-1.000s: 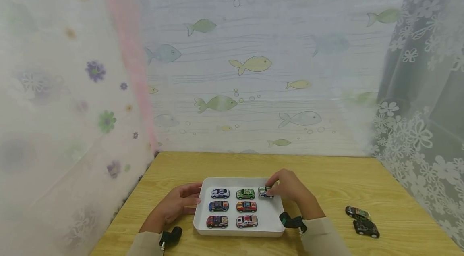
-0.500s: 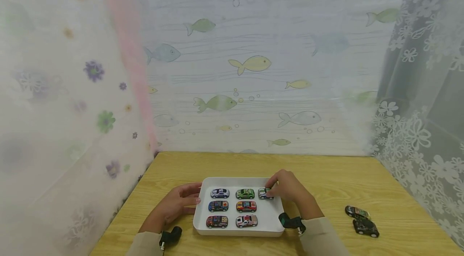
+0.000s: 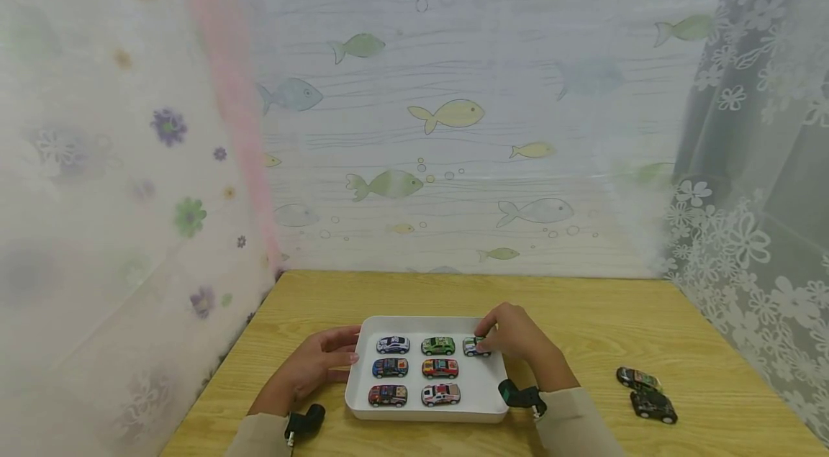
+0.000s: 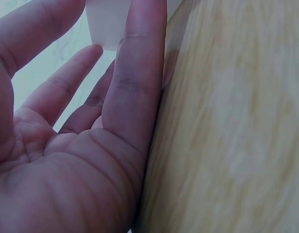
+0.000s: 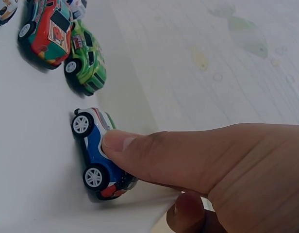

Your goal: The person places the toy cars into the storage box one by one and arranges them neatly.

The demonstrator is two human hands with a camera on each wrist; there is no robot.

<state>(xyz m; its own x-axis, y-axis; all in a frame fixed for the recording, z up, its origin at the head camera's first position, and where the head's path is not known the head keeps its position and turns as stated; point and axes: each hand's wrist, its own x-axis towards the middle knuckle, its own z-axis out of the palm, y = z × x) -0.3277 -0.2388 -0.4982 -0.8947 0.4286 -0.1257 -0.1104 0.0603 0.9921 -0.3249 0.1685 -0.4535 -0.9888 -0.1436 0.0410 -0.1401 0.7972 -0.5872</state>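
Observation:
A white tray bears several toy cars in rows. At its back right corner my right hand pinches a white, blue and green toy car. The thumb lies on the car's side in the right wrist view; the fingers beyond it are mostly hidden. Left of this car stands a green toy car, with a red and yellow toy car in front of it. My left hand rests at the tray's left wall, its fingers extended and the thumb near the rim. In the left wrist view the hand's edge lies along the wooden table.
Two more toy cars, one dark with colored markings and one black, lie touching on the table at the right. Patterned curtains hang behind the table and at both sides.
The car under my right hand has shifted slightly toward the front and right within the tray. My left hand and the other cars have stayed in place.

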